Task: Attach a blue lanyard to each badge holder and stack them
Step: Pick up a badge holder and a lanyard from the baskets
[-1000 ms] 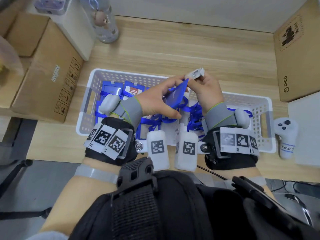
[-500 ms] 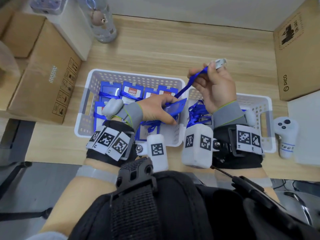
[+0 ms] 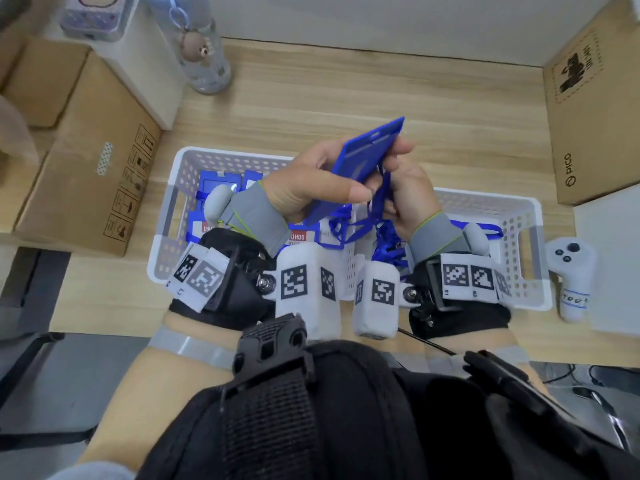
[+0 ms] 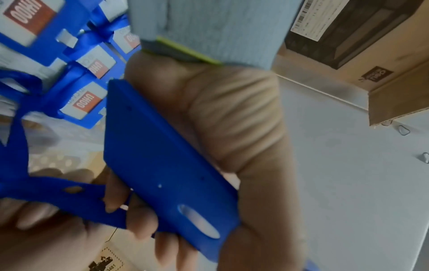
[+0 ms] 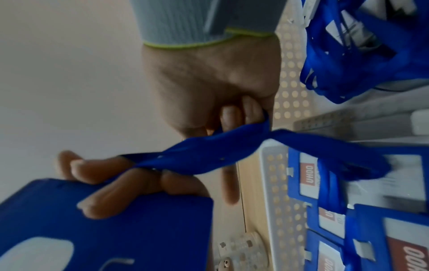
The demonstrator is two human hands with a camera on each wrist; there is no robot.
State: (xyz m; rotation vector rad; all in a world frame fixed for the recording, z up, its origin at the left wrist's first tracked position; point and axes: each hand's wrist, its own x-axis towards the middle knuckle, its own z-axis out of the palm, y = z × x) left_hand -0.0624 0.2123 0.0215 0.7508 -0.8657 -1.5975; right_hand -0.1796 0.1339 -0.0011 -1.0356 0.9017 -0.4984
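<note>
The left hand (image 3: 311,181) grips a blue badge holder (image 3: 363,157) above the white basket (image 3: 519,209) on the counter (image 3: 311,91), thumb under its near edge. The holder's long axis runs from near-left up to far-right, slotted end (image 4: 197,221) tipped away from the person. Just right of it, touching, the right hand (image 3: 405,188) pinches a blue lanyard (image 3: 379,199) that trails down into the basket. The lanyard's end sits beside the holder's middle, so it likely has to travel up toward the slot.

"UHOO" on badge cards (image 5: 310,173), "PICO" on cardboard box (image 3: 588,126)
</note>
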